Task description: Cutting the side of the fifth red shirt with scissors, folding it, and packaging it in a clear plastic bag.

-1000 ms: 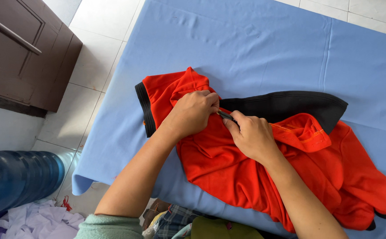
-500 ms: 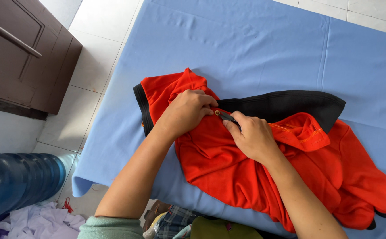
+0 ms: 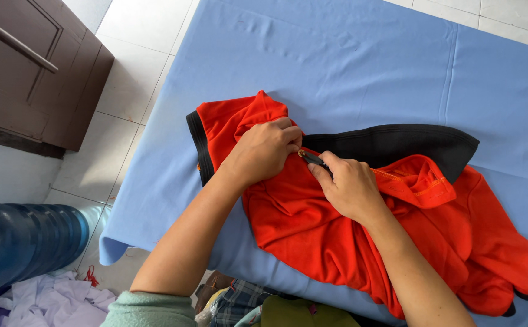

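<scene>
A red jacket (image 3: 348,242) with black trim lies crumpled on a table covered by a blue cloth (image 3: 360,66). Its black collar (image 3: 391,142) spreads toward the right. My left hand (image 3: 262,151) presses down and grips the red fabric near the jacket's left end. My right hand (image 3: 347,184) pinches the dark zipper pull (image 3: 310,158) right beside the left hand's fingers. An orange zipper line (image 3: 397,175) runs off to the right from under my right hand.
A dark wooden cabinet (image 3: 28,72) stands on the tiled floor at the left. A large blue water bottle (image 3: 22,242) lies at the lower left beside pale cloth scraps (image 3: 46,300). More clothes (image 3: 258,306) are piled below the table's near edge.
Both hands stay at the zipper with almost no movement. The view has shifted a little, so the jacket sits slightly lower and to the left in the picture.
</scene>
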